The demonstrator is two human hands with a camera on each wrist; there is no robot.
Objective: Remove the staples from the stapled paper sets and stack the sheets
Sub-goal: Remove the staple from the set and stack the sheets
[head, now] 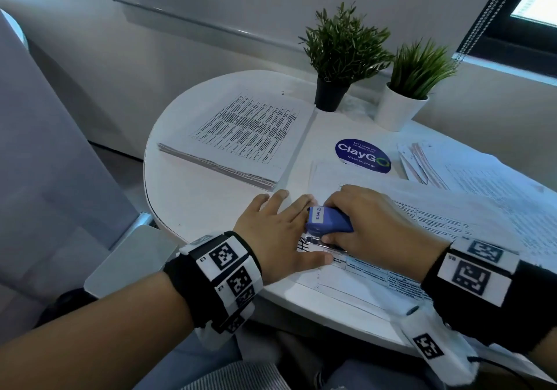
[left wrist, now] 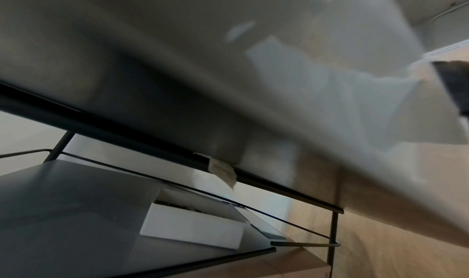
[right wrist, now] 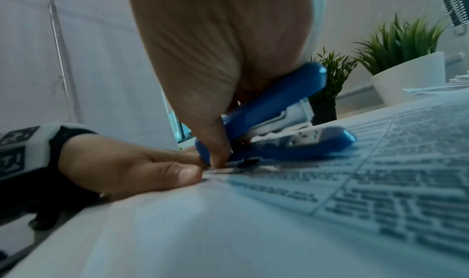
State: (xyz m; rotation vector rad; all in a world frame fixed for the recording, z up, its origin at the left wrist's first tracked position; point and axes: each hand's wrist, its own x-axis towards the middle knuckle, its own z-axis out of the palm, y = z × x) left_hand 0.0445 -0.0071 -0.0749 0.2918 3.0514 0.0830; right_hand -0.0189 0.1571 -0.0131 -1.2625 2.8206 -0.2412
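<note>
1. Head view: a round white table [head: 187, 196] carries the work. The left hand [head: 280, 233] lies flat on it, fingers straight and spread, thumb pressing the near edge of the stapled paper set [head: 391, 239], which lies at the table's near right.
2. Head view: the right hand [head: 370, 223] curls around a blue stapler [head: 328, 219], whose rear end is set down on the set's corner, just beside the left index finger.
3. Head view: a thick stack of printed sheets [head: 241, 139] sits at the far left of the table, well apart from the hands. More loose papers [head: 482, 178] spread along the right side.
4. Head view: a blue round "ClayGo" sticker [head: 363, 156] lies beyond the hands. Behind it stand a plant in a black pot [head: 331, 94] and a plant in a white pot [head: 398, 109].
5. Left wrist view: mostly blur. The pale underside of the table edge fills the frame; below it a white open box [left wrist: 193, 228] rests on a grey shelf [left wrist: 63, 212] with dark metal rails. The hand does not show here.
6. Right wrist view: the right hand grips the blue stapler from above, thumb tip pressed down at its rear end on the printed page; the stapler's arm is raised off its base. The left hand rests flat beside it, its thumb on the paper edge.
</note>
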